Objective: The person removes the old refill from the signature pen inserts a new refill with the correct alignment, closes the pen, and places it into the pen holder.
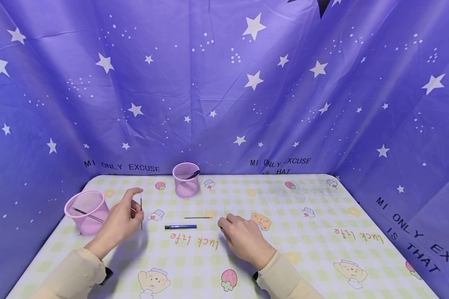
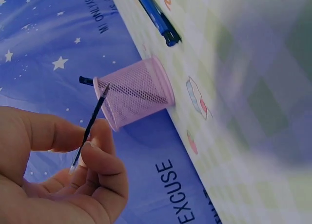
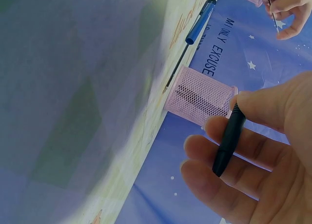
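Observation:
My left hand (image 1: 121, 220) pinches a thin dark pen refill (image 2: 90, 120) between thumb and fingers, held roughly upright above the table. In my right hand (image 1: 245, 236), low over the table, a short black tapered pen part (image 3: 230, 143) is held between thumb and fingers; the head view hides it behind the fingers. Between the hands lies a blue pen barrel (image 1: 181, 227) with a dark clip end. Just behind it, another thin refill (image 1: 197, 217) lies on the cloth.
A pink mesh pen holder (image 1: 187, 190) with a dark pen (image 1: 193, 175) stands at the back. Another pink mesh holder (image 1: 83, 226), with a thin dark stick inside, stands left of my left hand. A purple star-printed curtain (image 1: 224, 83) hangs behind the checked tablecloth (image 1: 314, 245).

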Action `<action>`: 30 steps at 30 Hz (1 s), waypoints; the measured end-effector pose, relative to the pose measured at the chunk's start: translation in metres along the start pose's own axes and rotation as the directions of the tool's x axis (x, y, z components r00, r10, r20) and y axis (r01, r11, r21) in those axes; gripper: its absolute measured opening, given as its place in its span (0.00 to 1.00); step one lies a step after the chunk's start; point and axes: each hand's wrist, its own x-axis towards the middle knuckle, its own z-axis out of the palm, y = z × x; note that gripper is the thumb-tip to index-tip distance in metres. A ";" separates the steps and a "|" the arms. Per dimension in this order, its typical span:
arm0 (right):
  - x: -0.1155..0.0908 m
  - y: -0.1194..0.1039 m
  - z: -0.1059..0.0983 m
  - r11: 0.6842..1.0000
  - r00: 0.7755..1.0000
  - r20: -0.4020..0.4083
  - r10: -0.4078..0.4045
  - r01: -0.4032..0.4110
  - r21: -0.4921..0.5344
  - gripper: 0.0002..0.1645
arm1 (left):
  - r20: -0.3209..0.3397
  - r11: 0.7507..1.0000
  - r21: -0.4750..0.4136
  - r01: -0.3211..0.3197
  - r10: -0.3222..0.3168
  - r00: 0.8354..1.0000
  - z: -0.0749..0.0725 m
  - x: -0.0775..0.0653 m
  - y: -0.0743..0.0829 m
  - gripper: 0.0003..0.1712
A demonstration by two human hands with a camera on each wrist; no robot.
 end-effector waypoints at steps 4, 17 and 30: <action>0.000 0.000 0.001 1.000 1.000 0.005 0.002 -0.002 0.001 0.05 | -0.009 0.999 -0.036 0.026 -0.026 1.000 0.003 0.000 0.003 0.34; 0.000 0.000 0.002 1.000 1.000 0.024 0.006 -0.006 0.001 0.06 | 0.058 0.960 -0.225 0.164 -0.155 0.986 0.010 0.002 0.013 0.31; 0.000 0.000 0.001 1.000 1.000 0.013 0.002 -0.002 0.001 0.06 | 0.083 0.842 -0.472 0.261 -0.252 0.964 0.021 0.002 0.019 0.16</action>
